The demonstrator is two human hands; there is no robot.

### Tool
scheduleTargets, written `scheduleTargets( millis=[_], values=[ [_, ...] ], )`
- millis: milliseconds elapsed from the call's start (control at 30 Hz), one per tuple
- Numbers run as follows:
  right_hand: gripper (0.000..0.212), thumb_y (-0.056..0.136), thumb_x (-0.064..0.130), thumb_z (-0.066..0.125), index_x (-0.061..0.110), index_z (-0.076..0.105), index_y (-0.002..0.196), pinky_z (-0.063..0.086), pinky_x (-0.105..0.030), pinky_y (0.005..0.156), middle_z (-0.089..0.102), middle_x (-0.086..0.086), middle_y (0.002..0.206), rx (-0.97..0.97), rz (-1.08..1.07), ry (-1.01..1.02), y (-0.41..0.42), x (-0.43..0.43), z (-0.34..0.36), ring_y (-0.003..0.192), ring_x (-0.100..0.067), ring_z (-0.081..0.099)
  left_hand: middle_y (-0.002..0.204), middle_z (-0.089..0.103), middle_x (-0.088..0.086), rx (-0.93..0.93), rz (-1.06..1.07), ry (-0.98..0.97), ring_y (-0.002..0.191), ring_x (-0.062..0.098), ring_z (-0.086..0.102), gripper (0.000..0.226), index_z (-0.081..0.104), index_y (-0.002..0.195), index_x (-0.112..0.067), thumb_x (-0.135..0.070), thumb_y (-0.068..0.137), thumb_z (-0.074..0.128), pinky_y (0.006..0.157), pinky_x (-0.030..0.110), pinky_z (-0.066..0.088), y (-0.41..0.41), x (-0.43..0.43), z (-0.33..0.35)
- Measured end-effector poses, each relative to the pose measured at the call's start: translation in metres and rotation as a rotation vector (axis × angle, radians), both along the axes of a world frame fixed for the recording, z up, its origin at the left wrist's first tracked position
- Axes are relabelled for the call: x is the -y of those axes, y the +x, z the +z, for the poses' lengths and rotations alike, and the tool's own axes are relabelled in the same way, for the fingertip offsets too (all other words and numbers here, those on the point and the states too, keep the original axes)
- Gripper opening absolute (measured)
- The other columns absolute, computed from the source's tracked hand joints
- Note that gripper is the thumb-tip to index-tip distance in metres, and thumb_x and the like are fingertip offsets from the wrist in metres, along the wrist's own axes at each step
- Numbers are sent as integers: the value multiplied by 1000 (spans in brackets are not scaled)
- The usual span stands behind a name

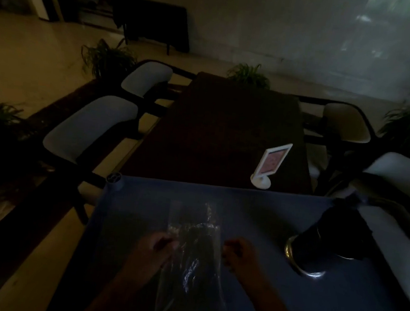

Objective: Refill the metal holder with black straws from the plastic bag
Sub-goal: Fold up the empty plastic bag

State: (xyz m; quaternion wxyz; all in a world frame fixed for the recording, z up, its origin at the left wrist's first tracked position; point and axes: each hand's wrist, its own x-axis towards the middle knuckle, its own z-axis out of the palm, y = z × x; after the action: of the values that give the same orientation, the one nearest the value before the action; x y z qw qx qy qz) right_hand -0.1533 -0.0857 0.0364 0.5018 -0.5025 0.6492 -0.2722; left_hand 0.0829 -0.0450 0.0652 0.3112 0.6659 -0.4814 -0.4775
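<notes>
The scene is very dark. A clear plastic bag point(193, 249) with black straws point(199, 252) inside lies lengthwise on the blue table point(272, 299), in front of me. My left hand point(155, 247) pinches the bag's left edge. My right hand point(237, 253) grips its right edge with curled fingers. The metal holder point(320, 246) stands to the right on the blue table, a dark cylinder with a shiny rim at its base. Black straws seem to fill its top, but the dark hides the detail.
Beyond the blue table stands a dark wooden table point(226, 132) with a white menu stand point(270, 164) near its right front. Pale chairs point(93, 129) flank both sides. Potted plants point(108, 58) line the floor behind. A white seat point(402, 179) sits at right.
</notes>
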Motion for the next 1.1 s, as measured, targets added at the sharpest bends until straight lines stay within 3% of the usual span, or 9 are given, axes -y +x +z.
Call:
scheduleTargets(
  millis=[100,200,300,433,567,733,900,1000,1100],
  values=[
    [12,86,9,66,13,60,77,54,-40,63,62,-9,69,-150,48,52,1,12,-22,63,-21,60,77,71,4,152,34,93,66,11,65,11,68,89,-16,-27,90,67,61,25,53,9,8,-26],
    [18,82,33,67,16,68,88,58,-39,70,69,-3,79,-357,226,141,3,14,-38,73,-18,68,79,67,-2,348,45,138,70,8,62,18,66,85,-19,-36,85,71,59,19,47,13,12,-45],
    [31,82,35,68,24,64,111,56,-36,82,70,4,100,-375,274,155,6,6,-49,93,-15,68,72,60,-12,402,-74,196,65,-2,56,13,62,77,-31,-37,84,71,54,12,38,11,9,-60],
    [3,87,33,63,31,62,89,56,-35,78,66,5,90,-475,290,130,12,-4,-55,88,-16,67,80,70,-5,487,-153,180,71,6,64,10,74,87,-20,-29,85,70,60,17,45,8,5,-74],
    [8,87,18,67,16,63,80,57,-42,74,69,-11,82,-234,128,158,7,-11,-51,77,-24,67,84,73,13,321,-67,250,74,19,66,6,73,80,-9,-14,84,73,72,31,52,9,7,-74],
    [13,87,0,66,-7,60,96,54,-41,70,66,-22,85,135,-17,231,-14,-13,-25,74,-28,62,68,68,3,23,19,242,66,15,64,14,68,73,-15,-9,86,69,65,29,51,12,1,-55],
    [17,88,1,65,-1,67,105,54,-36,77,73,-16,97,333,-17,240,-18,-17,13,85,-24,66,80,75,-7,-74,101,118,66,7,71,6,68,86,-16,-16,91,64,51,12,51,5,-8,-23],
    [14,90,4,62,5,71,101,54,-41,82,72,-21,99,335,-2,203,-17,-18,37,86,-27,66,83,77,4,-217,120,64,68,18,74,8,70,91,-12,-17,92,63,53,17,55,1,-13,3],
    [12,93,8,60,12,72,93,56,-28,65,74,-8,81,294,24,129,-18,-18,61,69,-15,68,80,76,17,-296,20,24,64,26,72,11,73,88,-10,-15,91,63,55,27,57,-4,-18,30]
  ],
)
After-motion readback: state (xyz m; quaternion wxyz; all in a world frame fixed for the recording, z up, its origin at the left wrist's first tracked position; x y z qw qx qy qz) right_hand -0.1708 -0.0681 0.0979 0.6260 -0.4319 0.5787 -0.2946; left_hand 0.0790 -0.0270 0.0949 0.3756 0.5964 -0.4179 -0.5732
